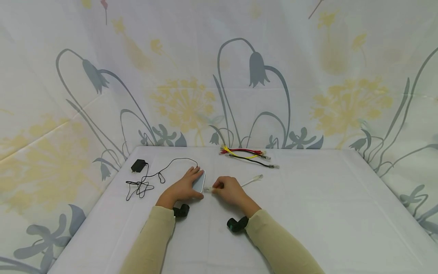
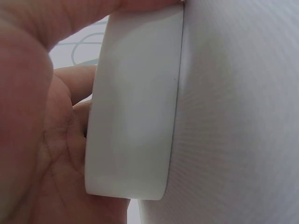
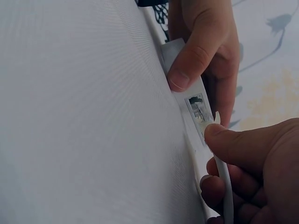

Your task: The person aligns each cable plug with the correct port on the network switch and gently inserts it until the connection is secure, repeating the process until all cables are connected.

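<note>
My left hand (image 1: pixel 183 186) grips a small white box with a network port (image 1: pixel 199 183), thumb on the near end and fingers at the far end. The left wrist view shows the box's smooth white side (image 2: pixel 135 102) close up. My right hand (image 1: pixel 232 192) pinches one end of a short white network cable (image 1: pixel 251 180), just right of the box. In the right wrist view the cable (image 3: pixel 226 186) runs down along the fingers. Its clear plug is at the port (image 3: pixel 198 108), partly hidden by the thumb; how far in it sits I cannot tell.
A black power adapter (image 1: pixel 138 166) lies at the left, its thin black cord (image 1: pixel 140 186) tangled and leading to the box's far end. Several short red, yellow and black network cables (image 1: pixel 246 153) lie at the table's back edge. Patterned cloth hangs behind.
</note>
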`<state>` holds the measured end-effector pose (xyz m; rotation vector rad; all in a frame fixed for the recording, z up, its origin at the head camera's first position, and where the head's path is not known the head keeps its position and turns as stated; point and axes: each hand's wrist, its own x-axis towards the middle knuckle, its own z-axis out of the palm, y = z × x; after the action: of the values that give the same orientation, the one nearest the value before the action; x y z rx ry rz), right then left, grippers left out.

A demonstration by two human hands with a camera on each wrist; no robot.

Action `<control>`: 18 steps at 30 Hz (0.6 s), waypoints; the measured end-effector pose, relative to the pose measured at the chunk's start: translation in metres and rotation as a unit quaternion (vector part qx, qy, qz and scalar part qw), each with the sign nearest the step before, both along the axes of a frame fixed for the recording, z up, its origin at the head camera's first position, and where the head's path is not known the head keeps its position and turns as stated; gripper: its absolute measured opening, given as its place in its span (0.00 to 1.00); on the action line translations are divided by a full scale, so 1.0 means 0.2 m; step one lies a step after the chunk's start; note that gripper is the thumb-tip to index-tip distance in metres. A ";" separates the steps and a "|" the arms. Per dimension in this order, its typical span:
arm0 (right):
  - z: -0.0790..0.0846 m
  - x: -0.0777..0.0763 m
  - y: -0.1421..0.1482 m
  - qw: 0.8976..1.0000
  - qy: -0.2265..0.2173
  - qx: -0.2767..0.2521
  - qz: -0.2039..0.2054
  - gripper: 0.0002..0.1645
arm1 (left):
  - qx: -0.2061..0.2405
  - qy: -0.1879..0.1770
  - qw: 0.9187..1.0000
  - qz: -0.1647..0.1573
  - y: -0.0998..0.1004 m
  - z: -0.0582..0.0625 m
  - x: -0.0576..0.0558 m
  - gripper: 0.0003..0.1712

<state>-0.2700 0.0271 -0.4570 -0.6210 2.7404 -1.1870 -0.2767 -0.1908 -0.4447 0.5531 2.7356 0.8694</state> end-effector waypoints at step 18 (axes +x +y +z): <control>0.01 0.03 -0.02 1.000 0.007 -0.005 0.006 0.04 | 0.005 -0.004 1.000 0.007 0.01 0.01 0.01 0.56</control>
<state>-0.2649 0.0226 -0.4558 -0.6481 2.7401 -1.1988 -0.2746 -0.1893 -0.4429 0.5308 2.7326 0.8859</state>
